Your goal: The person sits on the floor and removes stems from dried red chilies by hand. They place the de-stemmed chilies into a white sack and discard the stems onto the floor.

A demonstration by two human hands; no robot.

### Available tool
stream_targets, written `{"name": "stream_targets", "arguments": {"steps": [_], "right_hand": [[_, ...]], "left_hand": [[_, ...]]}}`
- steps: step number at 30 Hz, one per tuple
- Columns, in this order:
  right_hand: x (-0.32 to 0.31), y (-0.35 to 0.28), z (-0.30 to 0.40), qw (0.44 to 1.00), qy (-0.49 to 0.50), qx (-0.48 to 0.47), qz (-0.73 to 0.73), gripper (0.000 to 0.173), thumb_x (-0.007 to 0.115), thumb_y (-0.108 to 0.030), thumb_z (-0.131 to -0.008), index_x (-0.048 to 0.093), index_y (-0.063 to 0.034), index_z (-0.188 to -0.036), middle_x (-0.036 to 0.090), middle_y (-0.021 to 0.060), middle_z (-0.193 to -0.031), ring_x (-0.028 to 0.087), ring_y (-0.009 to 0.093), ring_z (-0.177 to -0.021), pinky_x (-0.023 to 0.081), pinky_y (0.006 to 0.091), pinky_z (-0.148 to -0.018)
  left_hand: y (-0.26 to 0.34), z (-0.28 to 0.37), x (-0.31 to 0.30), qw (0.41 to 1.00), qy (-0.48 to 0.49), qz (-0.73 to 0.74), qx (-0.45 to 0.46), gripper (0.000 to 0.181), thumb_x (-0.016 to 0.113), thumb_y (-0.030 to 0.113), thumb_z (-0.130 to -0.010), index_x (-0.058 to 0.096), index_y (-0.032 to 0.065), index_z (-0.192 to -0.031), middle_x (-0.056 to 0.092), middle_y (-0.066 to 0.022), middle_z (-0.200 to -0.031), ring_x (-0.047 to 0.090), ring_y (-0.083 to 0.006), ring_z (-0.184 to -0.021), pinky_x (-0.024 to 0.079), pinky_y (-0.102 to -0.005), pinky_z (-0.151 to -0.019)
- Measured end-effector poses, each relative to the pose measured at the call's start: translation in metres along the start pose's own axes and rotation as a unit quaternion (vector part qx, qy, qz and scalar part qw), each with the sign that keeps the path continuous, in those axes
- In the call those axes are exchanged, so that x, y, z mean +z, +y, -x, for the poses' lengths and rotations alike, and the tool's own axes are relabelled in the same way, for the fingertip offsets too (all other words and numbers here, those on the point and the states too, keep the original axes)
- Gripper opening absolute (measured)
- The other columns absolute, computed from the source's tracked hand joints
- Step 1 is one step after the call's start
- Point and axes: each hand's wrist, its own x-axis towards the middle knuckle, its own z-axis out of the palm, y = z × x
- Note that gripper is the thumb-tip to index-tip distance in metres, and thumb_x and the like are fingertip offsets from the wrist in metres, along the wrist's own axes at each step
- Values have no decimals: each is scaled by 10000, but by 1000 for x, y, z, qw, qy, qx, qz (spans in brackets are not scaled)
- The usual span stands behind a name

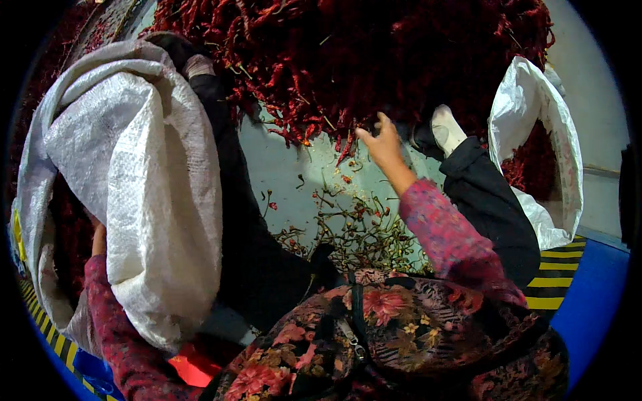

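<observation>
My right hand (pixel 385 148) reaches forward to the near edge of a large pile of dried red chillies (pixel 291 75), thumb and fingers apart with nothing seen between them. The hand is slightly blurred. Just left of its thumb, one dried red chilli (pixel 346 148) lies on the pale floor at the pile's edge. My left hand (pixel 99 231) is down in the mouth of a white woven sack (pixel 140 165) at my left, which holds dark red chillies (pixel 67 230). A fold of the sack covers most of this hand, so its fingers cannot be seen.
Loose chilli stems (pixel 361 233) lie scattered between my legs on the pale floor (pixel 271 165). Right of my right leg (pixel 489 190) stands another open white sack (pixel 562 130) with red chillies inside. Yellow-and-black striped tape (pixel 556 275) borders a blue floor (pixel 597 295).
</observation>
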Motion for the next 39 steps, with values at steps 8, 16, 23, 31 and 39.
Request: {"name": "stream_targets", "arguments": {"steps": [8, 16, 23, 31, 39], "right_hand": [[21, 14, 4, 984, -168, -8, -52, 405, 486, -120, -692, 392, -29, -1076, 538, 224, -814, 502, 381, -782, 398, 424, -705], [-1, -8, 0, 937, -64, -340, 51, 361, 450, 9, -661, 429, -30, -1019, 422, 173, -1052, 463, 335, -893, 406, 400, -721], [-10, 31, 23, 915, -228, -334, 4, 275, 394, 26, -665, 494, 16, -921, 464, 167, -940, 456, 341, -871, 386, 376, -738], [-54, 60, 59, 959, -193, -208, -7, 237, 452, -41, -677, 526, -23, -902, 513, 162, -915, 491, 315, -830, 397, 355, -727], [-17, 14, 42, 956, -124, -175, 201, 131, 529, -129, -677, 523, -43, -776, 507, 149, -833, 520, 322, -742, 423, 406, -618]], "left_hand": [[20, 0, -72, 907, -48, 401, -117, 324, 500, 116, -760, 469, 1, -1061, 561, -45, -891, 518, -132, -761, 414, -252, -672], [240, 146, -212, 929, 340, 70, 125, 288, 378, 61, -815, 444, -32, -1079, 464, -156, -1092, 440, -200, -1013, 302, -297, -884], [423, 158, -49, 894, 3, 362, 263, 260, 539, 61, -695, 513, 27, -952, 504, -152, -960, 484, -301, -886, 387, -322, -761], [464, 52, 139, 922, 33, 334, 195, 260, 546, 91, -675, 508, 24, -923, 501, -166, -877, 473, -350, -806, 402, -388, -678], [461, 30, 144, 916, 114, 355, 149, 235, 546, 78, -664, 514, 26, -891, 497, -163, -818, 484, -333, -764, 405, -392, -660]]}}
